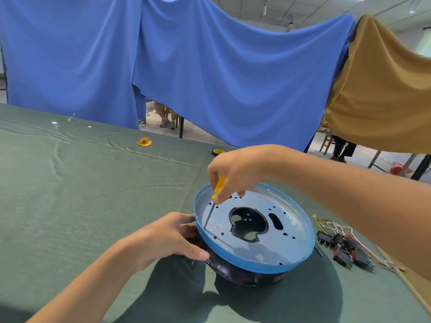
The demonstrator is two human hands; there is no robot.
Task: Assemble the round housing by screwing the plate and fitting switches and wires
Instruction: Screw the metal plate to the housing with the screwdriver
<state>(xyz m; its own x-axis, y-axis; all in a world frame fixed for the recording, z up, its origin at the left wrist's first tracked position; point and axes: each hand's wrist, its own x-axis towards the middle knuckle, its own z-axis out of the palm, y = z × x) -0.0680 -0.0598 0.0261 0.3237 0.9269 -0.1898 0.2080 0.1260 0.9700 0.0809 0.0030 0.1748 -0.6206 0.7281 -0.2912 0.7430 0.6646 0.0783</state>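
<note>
Green cloth is covering the table (93,194) in the head view, running far to the left and back toward a hanging blue curtain (210,78) and a mustard cloth (384,89). The table's right edge is slanting past just beside a cluster of switches and wires (342,245). A yellow object (144,142) and a tape roll (218,152) are lying near the far edge, well apart from the work. The black round housing (233,273) is sitting near the person, with the blue-rimmed plate (286,243) lying on top, tilted. The left hand (168,238) is gripping the housing's left side, thumb pressing under the rim. The right hand (235,169) is reaching in from the right, wrist bent down, fingers pinching the yellow-handled screwdriver (218,188), whose tip is touching the plate's left part. A small stamped mark on the plate is showing too small to read.
</note>
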